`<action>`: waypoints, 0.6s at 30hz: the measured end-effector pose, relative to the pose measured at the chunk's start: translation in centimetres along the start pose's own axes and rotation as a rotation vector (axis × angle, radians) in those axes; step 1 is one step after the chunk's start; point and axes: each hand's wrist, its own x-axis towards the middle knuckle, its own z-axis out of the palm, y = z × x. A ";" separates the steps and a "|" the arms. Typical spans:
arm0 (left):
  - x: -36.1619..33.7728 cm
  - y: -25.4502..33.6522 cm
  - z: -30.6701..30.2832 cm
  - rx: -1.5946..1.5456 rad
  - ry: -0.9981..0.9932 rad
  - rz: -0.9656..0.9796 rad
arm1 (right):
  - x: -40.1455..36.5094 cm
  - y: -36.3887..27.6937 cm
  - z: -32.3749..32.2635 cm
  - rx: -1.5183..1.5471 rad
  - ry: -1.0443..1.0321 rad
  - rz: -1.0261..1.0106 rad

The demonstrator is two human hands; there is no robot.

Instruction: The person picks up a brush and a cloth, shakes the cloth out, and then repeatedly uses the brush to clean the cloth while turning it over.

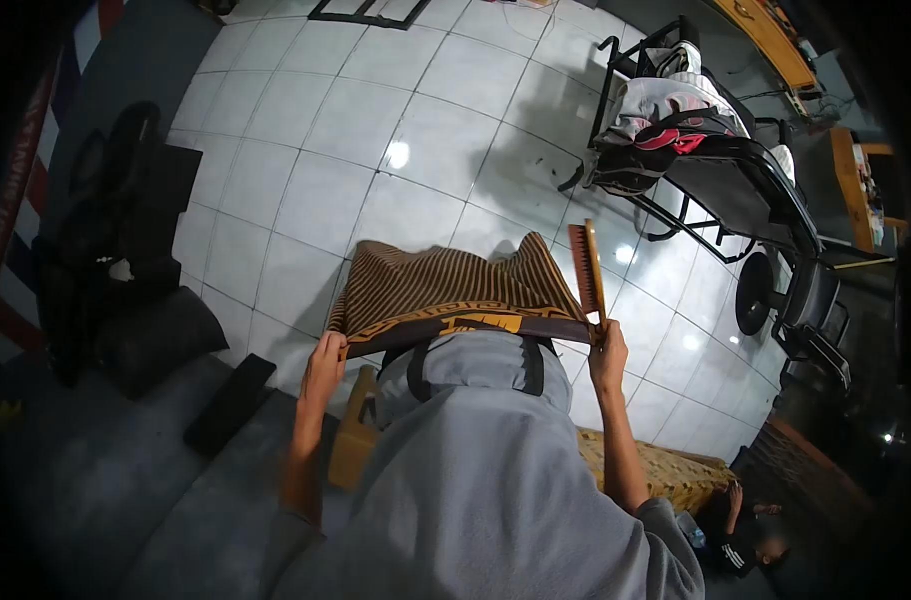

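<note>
A brown and gold striped towel (446,285) with a patterned border is stretched out in front of my waist. My left hand (325,362) is closed on its left corner. My right hand (607,355) grips the right corner and, along with it, a wooden-backed brush (587,268) that points away from me, its reddish-brown bristles facing left. The towel's dark edge band runs between the two hands, and its far side hangs loose and wavy above the floor.
A black-framed chair (746,165) at the upper right has grey and red cloths over it. White floor tiles (376,130) stretch ahead. Dark barber-style seating (166,340) stands at the left. Behind my right arm is a yellow patterned bench (666,468), with another person (741,535) beside it.
</note>
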 end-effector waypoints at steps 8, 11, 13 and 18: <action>-2.2 1.2 1.7 -0.028 0.189 -0.110 | -1.3 -1.2 -1.0 0.009 0.107 0.292; -2.1 1.8 1.2 0.037 0.250 -0.012 | -1.9 -0.6 -1.1 -0.147 0.084 0.254; -2.5 2.2 0.8 0.042 0.325 0.017 | -2.3 -0.8 -1.2 -0.129 0.088 0.284; -3.4 4.4 0.7 -0.102 0.547 -0.253 | -2.2 -1.3 -1.2 0.135 0.171 0.285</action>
